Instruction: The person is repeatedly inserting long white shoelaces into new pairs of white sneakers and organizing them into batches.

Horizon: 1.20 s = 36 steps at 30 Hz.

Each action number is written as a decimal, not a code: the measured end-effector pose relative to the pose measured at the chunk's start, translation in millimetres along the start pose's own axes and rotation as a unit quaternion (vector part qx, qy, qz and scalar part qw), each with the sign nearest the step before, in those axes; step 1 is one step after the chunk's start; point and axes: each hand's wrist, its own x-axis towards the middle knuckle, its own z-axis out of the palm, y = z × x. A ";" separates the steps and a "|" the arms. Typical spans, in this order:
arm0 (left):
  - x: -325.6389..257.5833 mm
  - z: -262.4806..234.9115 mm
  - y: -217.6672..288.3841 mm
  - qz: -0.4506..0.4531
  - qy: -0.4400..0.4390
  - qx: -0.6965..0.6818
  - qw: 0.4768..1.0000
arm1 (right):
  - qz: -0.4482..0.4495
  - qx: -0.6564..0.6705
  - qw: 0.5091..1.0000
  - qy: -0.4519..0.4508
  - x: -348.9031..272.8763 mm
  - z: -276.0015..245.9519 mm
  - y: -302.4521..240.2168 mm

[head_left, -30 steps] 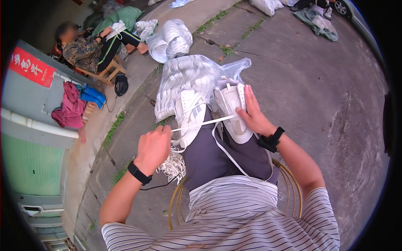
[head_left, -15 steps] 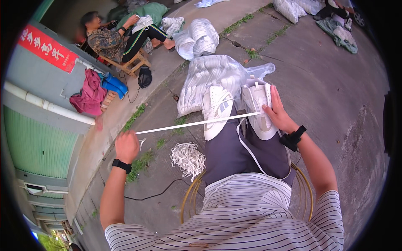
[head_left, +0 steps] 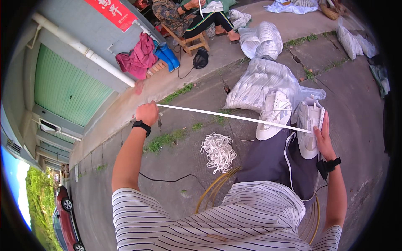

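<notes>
My left hand (head_left: pixel 147 113) is closed round one end of a flat white shoelace (head_left: pixel 217 114), held out to the left. The lace runs taut across to a white and grey sneaker (head_left: pixel 309 125) on my right thigh. My right hand (head_left: pixel 325 138) grips this sneaker along its right side, thumb near the lacing. A loose part of lace (head_left: pixel 288 154) hangs from the shoe area over my dark trousers. On my other leg rests a second white sneaker (head_left: pixel 274 115), with lace across its front; neither hand holds it.
A tangled pile of white laces (head_left: pixel 218 153) lies on the ground to my left. Beyond my knees stands a clear bag of white shoes (head_left: pixel 261 83). A seated person (head_left: pixel 176 16) works at the far left, near blue boots (head_left: pixel 166 56). A black cable (head_left: pixel 167 180) crosses the concrete.
My view has swung left, so the scene sits further right. My left hand has moved outward and forward, keeping the lace stretched. My right hand still holds the sneaker.
</notes>
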 end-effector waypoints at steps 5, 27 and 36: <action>-6.9 9.2 -39.5 -0.051 -0.037 0.001 0.998 | 0.007 0.000 1.000 -0.008 -3.6 8.7 -7.2; -31.9 40.9 -121.7 -0.199 -0.099 -0.024 0.975 | 0.001 0.023 1.000 -0.003 -4.2 7.5 -8.4; -33.4 27.6 -116.7 -0.231 -0.121 -0.111 0.959 | 0.007 0.024 1.000 0.001 -8.6 6.3 -10.7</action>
